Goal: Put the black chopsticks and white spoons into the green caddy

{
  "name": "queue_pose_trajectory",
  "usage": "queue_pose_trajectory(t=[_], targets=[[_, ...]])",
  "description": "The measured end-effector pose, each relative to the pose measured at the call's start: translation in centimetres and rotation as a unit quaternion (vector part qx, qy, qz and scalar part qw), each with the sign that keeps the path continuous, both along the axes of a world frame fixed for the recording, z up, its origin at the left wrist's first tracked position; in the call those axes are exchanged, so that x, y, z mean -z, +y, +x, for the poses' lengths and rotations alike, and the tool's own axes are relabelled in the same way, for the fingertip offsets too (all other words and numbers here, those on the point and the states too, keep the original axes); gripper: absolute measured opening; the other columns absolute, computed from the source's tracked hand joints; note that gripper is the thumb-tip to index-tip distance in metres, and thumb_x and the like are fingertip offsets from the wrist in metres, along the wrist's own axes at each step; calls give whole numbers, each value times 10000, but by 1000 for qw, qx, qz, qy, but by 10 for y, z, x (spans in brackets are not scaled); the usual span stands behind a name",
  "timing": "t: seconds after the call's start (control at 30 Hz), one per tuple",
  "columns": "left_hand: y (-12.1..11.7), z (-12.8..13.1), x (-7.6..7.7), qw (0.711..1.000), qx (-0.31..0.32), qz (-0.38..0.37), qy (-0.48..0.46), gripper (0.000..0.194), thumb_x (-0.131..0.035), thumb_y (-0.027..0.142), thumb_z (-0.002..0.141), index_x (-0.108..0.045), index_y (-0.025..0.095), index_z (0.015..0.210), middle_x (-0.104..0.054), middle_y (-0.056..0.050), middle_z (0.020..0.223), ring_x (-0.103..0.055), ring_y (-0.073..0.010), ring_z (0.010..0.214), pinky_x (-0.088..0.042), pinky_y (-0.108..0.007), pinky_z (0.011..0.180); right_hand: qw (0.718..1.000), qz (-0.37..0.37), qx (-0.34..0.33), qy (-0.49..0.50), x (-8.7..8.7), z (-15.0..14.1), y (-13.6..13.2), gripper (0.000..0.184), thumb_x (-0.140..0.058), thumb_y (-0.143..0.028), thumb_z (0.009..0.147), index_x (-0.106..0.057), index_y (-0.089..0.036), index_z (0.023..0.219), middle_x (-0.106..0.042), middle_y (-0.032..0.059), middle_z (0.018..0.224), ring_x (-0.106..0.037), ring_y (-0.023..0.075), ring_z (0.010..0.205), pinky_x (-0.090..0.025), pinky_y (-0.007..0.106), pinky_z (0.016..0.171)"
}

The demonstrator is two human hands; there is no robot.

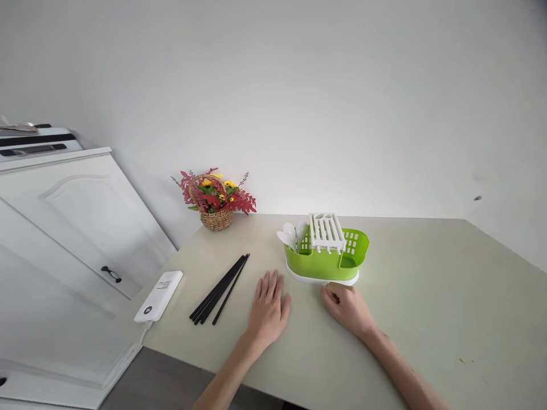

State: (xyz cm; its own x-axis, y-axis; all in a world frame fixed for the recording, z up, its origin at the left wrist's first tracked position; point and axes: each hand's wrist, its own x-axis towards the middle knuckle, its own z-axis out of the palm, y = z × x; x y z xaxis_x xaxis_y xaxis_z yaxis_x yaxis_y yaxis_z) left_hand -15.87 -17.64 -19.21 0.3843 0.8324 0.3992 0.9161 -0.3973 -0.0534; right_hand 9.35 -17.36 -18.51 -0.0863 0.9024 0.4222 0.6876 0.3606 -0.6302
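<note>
My left hand (268,308) lies flat on the pale green table (427,296), palm down, fingers stretched out, holding nothing. A bundle of black chopsticks (221,288) lies just to its left. My right hand (347,307) rests on the table with fingers curled loosely, its fingertips close to the white base of a green cutlery drainer (327,263); I cannot tell whether they touch it. The drainer holds white spoons (291,234) on its left side and a white slotted insert (327,230) on top.
A small wicker basket of red and yellow artificial flowers (216,200) stands at the back by the wall. A white power bank (159,295) with a cable lies near the table's left edge. White cabinet doors (85,216) stand to the left.
</note>
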Motion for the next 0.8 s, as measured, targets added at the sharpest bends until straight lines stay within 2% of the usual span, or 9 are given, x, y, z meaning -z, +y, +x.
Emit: queue_pose_trajectory(t=[0.1, 0.23, 0.57, 0.8], targets=[[-4, 1, -2, 1000, 2, -4, 4, 574, -367, 429, 1081, -405, 135, 1573, -360, -135, 1663, -297, -345, 1557, -365, -556, 1239, 1000, -2, -1, 0, 0, 0, 0, 400, -450, -370, 945, -192, -239, 669, -277, -53, 584, -192, 129, 607, -218, 275, 539], [-14, 3, -5, 1000, 7, -9, -4, 583, -358, 432, 1084, -353, 172, 1605, -356, -124, 1667, -289, -343, 1560, -373, -576, 1226, 1000, -5, -2, 0, 0, 0, 0, 408, -458, -372, 948, -188, -238, 673, -276, -56, 585, -183, 130, 611, -218, 275, 538], [-84, 11, -23, 998, 55, -30, 4, 707, -426, 384, 1073, -105, 219, 1681, -248, -85, 1705, -243, -311, 1575, -382, -509, 1235, 1000, -4, -2, 1, 2, 0, 0, 405, -470, -361, 935, -196, -236, 664, -279, -56, 581, -185, 124, 602, -212, 273, 534], [-91, 11, -27, 996, 63, -56, -28, 711, -460, 346, 1065, -115, 237, 1676, -276, -80, 1700, -271, -307, 1568, -395, -514, 1230, 1000, -4, -3, 2, 2, 1, 1, 406, -462, -367, 942, -196, -235, 664, -280, -56, 580, -187, 124, 601, -215, 276, 539]])
